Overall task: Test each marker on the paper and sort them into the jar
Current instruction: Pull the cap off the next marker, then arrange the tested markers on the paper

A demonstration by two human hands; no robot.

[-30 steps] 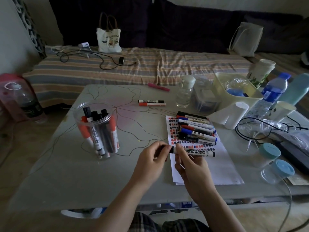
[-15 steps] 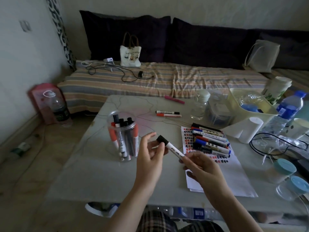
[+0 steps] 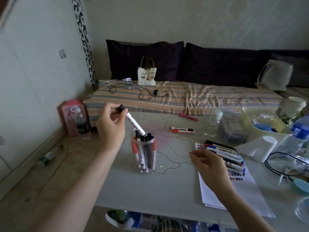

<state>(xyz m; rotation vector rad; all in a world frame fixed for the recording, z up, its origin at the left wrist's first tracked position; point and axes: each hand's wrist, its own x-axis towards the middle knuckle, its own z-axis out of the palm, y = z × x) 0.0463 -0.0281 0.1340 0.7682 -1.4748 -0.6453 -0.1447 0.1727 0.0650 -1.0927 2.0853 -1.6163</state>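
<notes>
White paper sheet [image 3: 234, 195], printed near its top with rows of red and black test marks, lies nearest me on the pale grey surface [image 3: 150, 190], to my right. My right hand [image 3: 207, 164] hovers just above its upper left corner, fingers loosely curled, holding nothing. Just beyond that hand a row of capped whiteboard markers with black, red and blue caps [image 3: 225, 154] lies across the top of the sheet, not yet sorted by the look of it.

Left of centre stands the clear plastic jar [image 3: 143, 156], already crowded with red and black markers on end. My left hand [image 3: 111, 126] is raised above and to the left of it, pinching the black cap end of a white-barrelled marker [image 3: 133, 123] between thumb and fingertips. That marker slants down to the right, and its lower end sits at the jar's mouth among the caps already there.

As I judge it, the risk is that crowding: the tip could catch on a standing cap and skid off the rim, or a push from the side could tip the light jar over.

Further back two more markers [image 3: 182, 130] lie together, and a pink pen [image 3: 188, 116] rests near the far edge.
</notes>
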